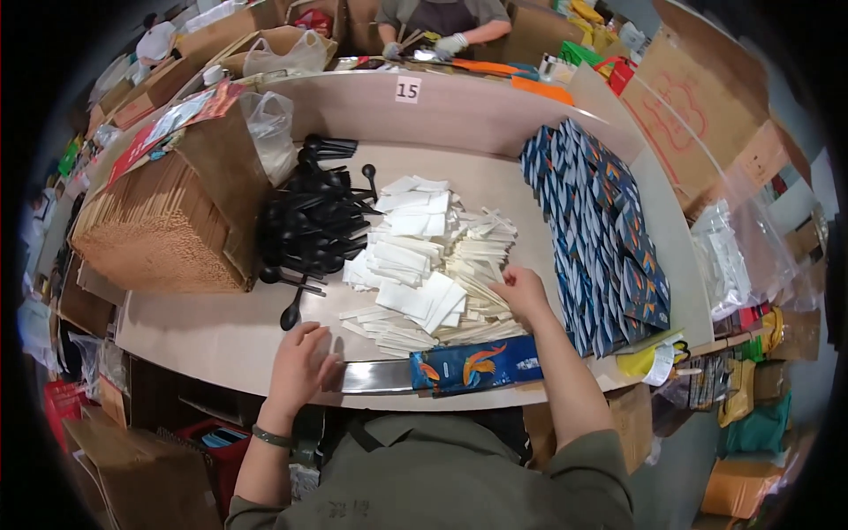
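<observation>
My left hand [300, 367] hovers at the table's front edge, its fingers apart and holding nothing. Just beyond its fingertips lies a black plastic spoon [291, 315], apart from the big heap of black spoons [314, 216]. My right hand [523, 296] is at the right side of a pile of thin pale sticks [481, 252], fingers curled together; what they pinch is hidden. White folded napkins [411, 256] are heaped in the middle. Below my right hand, a blue printed pouch [477, 365] lies flat along the front edge, beside a shiny metal strip [375, 377].
Rows of dark blue pouches [596, 238] stand packed on the right. A cardboard box [172, 212] of packed brown edges fills the left. A low partition [353, 102] closes the back; beyond it works a gloved person [446, 35]. Cartons [707, 106] crowd the surroundings.
</observation>
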Motion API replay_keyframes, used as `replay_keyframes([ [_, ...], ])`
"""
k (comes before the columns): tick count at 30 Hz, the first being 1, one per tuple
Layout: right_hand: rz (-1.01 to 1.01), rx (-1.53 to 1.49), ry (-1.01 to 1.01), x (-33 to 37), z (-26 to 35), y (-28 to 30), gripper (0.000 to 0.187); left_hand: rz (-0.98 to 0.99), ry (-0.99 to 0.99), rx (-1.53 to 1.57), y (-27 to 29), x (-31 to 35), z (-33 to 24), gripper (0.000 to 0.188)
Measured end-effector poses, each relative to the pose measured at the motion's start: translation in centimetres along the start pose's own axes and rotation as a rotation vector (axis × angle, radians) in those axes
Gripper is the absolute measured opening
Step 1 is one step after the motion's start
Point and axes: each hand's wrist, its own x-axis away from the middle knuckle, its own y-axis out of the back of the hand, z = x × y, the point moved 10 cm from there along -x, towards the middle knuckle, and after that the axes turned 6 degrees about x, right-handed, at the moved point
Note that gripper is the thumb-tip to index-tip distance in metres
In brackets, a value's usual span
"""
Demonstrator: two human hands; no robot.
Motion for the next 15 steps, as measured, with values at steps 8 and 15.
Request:
replay_keyframes([
  [8, -0.322, 0.443, 0.452, 2.9, 10.4, 2.9, 0.014, -0.197, 0.133, -0.053, 5.1, 2.9, 4.9, 0.03],
  [15, 0.108, 0.527, 0.669, 6.0, 17.4, -9.4, 0.013, -0.426, 0.071, -0.156, 4.5, -2.6, 4.1, 0.026],
])
